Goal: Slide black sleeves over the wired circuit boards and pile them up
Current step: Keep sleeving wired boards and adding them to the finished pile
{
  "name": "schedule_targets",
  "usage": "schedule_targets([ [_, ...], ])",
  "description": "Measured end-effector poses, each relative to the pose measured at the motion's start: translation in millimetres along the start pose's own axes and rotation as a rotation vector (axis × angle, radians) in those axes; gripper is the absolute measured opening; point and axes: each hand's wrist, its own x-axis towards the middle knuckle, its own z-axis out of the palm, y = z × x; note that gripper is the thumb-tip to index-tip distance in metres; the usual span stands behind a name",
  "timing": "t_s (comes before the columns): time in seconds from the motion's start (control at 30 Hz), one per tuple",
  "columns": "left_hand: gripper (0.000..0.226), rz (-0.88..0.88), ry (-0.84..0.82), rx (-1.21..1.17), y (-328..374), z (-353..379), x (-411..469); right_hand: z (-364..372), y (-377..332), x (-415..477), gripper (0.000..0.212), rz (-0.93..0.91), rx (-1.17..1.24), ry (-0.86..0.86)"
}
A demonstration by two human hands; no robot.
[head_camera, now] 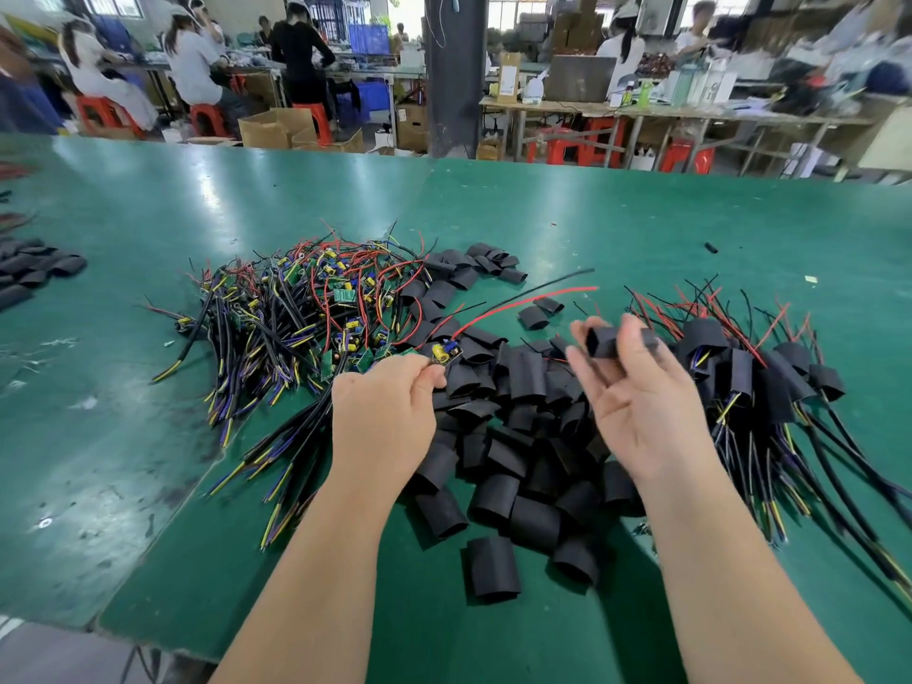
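So, left of the heap of loose sleeves (518,436) lies the tangle of bare wired boards (306,308) on the green worktop (592,214). Your left hand (382,417), above that heap's left edge, pinches one circuit board (446,353), its red and black wires trailing up and right. Your right hand (636,402), above the heap's right edge, pinches a black sleeve (603,344) between thumb and fingertips. Right of the heap rests the pile of sleeved boards (755,367).

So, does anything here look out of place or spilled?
Mostly no. One small black tube piece lies alone on the green table, far from the sleeve pile, with a pale scrap near it.
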Motion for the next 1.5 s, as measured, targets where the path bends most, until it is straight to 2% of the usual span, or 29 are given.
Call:
schedule_targets([
  [0.13,0.021,0.019,-0.02,-0.014,2,1,-1,-2,-3,1,0.028,-0.021,0.163,-0.004],
  [0.2,0.02,0.04,-0.032,-0.021,2,1,-1,4,0,0,0.03,0.0,0.238,-0.001],
  [0.5,0.023,0.048,-0.089,0.063,-1,7,-3,15,-3,-5,0.049,0.021,0.42,-0.009],
  [0.57,0.022,0.037,-0.096,0.071,-2,9,-3,15,-4,-4,0.059,0.008,0.457,0.001],
  [0.63,0.021,0.021,-0.104,0.087,-2,10,-4,14,-4,-3,0.064,0.0,0.403,0.013],
  [0.67,0.022,0.016,-0.105,0.091,-2,10,-4,13,-3,-3,0.06,-0.002,0.357,0.01],
  [0.8,0.025,-0.019,-0.13,0.103,-3,10,-4,10,-5,-4,0.027,-0.022,0.28,-0.049],
  [1.07,0.024,0.013,-0.146,0.146,-4,12,-6,6,-3,-2,0.03,-0.032,0.2,-0.057],
  [1.2,0.022,0.079,-0.112,0.119,-2,13,-7,4,2,-1,0.028,-0.051,0.039,-0.033],
  [1.33,0.022,0.158,-0.075,0.02,5,15,-8,9,14,-6,0.018,0.006,-0.126,-0.121],
  [1.4,0.021,0.174,-0.074,-0.013,8,15,-8,14,19,-9,0.023,0.019,-0.224,-0.165],
  [1.5,0.023,0.188,-0.088,-0.026,8,15,-8,18,21,-12,0.044,0.02,-0.314,-0.205],
])
